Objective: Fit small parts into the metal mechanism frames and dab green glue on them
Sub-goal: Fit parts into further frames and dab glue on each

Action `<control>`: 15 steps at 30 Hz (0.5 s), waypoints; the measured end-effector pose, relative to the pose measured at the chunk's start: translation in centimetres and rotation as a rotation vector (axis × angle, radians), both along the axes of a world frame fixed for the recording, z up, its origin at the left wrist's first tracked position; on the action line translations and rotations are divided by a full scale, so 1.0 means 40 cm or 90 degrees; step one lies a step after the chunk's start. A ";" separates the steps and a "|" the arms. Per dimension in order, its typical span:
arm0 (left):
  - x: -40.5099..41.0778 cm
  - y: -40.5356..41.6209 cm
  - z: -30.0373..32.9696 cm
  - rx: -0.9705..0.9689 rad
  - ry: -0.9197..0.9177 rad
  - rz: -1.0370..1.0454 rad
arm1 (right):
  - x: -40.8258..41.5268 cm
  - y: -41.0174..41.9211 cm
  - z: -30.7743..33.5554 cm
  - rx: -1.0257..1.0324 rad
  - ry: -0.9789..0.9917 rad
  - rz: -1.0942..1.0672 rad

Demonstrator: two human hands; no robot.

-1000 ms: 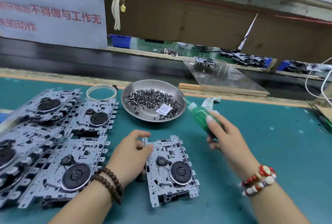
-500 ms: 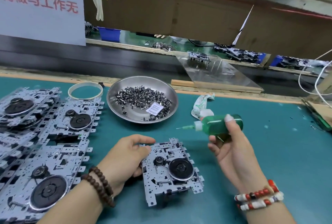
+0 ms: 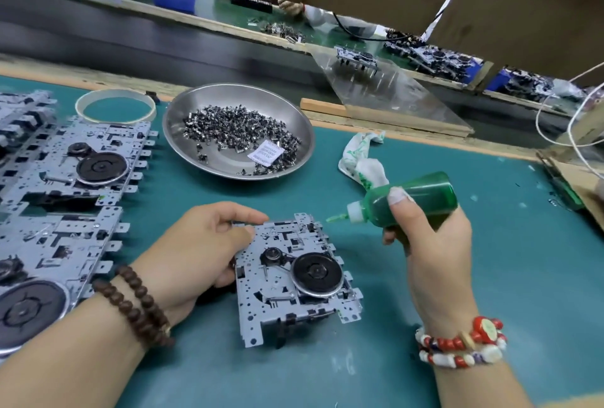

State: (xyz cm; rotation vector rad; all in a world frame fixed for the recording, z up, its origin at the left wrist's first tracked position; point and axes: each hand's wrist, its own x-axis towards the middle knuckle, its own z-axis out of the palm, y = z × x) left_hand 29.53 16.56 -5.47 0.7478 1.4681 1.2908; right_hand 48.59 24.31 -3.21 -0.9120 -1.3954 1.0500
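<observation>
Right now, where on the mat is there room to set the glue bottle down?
Bare mat lies right of the right hand gripping the glue bottle, and near the front edge. The left side is crowded with mechanism frames; the parts dish and rag fill the back.

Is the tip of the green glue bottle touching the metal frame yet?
Apart. The head view shows teal mat between the glue bottle nozzle and the metal frame edge.

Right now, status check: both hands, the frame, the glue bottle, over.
Left hand grips metal frame on the mat. Right hand grips green glue bottle, nozzle aimed at the frame's top edge, not touching. Nothing between nozzle and frame.
</observation>
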 end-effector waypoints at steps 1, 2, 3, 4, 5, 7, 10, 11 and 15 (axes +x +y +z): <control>0.001 -0.001 0.001 0.001 0.002 0.003 | -0.001 -0.002 -0.001 0.013 -0.008 -0.005; 0.001 0.000 0.002 0.001 0.004 0.005 | -0.001 -0.003 -0.001 0.024 -0.012 -0.010; 0.000 0.000 0.003 0.001 0.006 0.007 | 0.000 -0.004 -0.001 0.032 -0.014 -0.012; 0.001 0.001 0.004 0.001 0.006 0.007 | 0.000 -0.005 -0.001 0.039 -0.018 -0.013; 0.001 0.000 0.005 0.001 0.003 0.007 | 0.000 -0.005 -0.002 0.045 -0.023 -0.013; 0.002 -0.001 0.008 0.005 -0.008 0.001 | -0.002 -0.006 -0.003 0.058 -0.032 -0.010; 0.003 -0.001 0.009 0.005 -0.010 0.002 | -0.002 -0.007 -0.004 0.080 -0.047 -0.005; 0.003 -0.001 0.009 0.005 -0.008 0.003 | -0.002 -0.007 -0.004 0.085 -0.053 -0.005; 0.004 -0.002 0.013 0.008 -0.016 0.001 | 0.000 -0.004 -0.009 0.093 -0.066 -0.009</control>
